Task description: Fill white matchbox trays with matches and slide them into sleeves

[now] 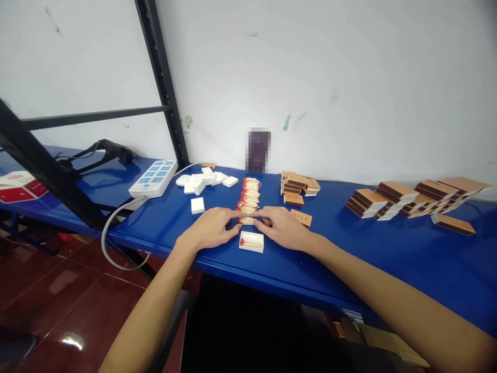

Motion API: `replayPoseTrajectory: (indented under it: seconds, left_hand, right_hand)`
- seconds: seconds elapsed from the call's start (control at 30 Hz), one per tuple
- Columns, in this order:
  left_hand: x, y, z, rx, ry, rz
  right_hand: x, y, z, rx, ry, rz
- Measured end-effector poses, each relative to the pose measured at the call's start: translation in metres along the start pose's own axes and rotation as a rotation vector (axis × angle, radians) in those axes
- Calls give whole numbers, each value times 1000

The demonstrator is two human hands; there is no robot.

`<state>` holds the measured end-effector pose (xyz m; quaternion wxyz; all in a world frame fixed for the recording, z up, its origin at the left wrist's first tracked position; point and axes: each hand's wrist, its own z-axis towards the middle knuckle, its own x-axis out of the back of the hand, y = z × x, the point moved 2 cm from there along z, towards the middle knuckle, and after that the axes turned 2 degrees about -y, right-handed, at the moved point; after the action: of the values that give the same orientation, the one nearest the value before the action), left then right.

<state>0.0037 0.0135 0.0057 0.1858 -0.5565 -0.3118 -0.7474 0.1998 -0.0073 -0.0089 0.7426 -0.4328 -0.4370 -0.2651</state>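
A long row of red-tipped matches [249, 196] lies on the blue table [388, 248]. My left hand [212, 228] and my right hand [281, 226] meet at the near end of the row, fingertips pinched on a small bunch of matches [247, 220]. Just in front of the hands sits an open white matchbox tray [251, 242] with a few matches in it. A brown matchbox sleeve [301, 217] lies beside my right hand.
Empty white trays [205, 180] cluster at the back left, one tray [198, 205] apart. Brown sleeves [298, 185] are stacked behind; rows of filled boxes [407, 199] lie at right. A white power strip [154, 178] with cable and a black shelf post [161, 77] stand left.
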Motion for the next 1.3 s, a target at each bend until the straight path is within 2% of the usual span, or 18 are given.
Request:
replayPoseTrajectory:
  seconds: [0.23, 0.47, 0.97, 1.3]
  left_hand:
    - [0, 1, 0, -2, -16, -1]
    - [0, -1, -1, 56, -12, -16]
    - [1, -2, 0, 40, -20, -45]
    - [0, -3, 1, 44, -15, -47]
  right_hand:
    - [-1, 1, 0, 18, 6, -3]
    - [-1, 1, 1, 21, 16, 0]
    - [0, 0, 0, 24, 27, 43]
    - [2, 4, 1, -44, 55, 74]
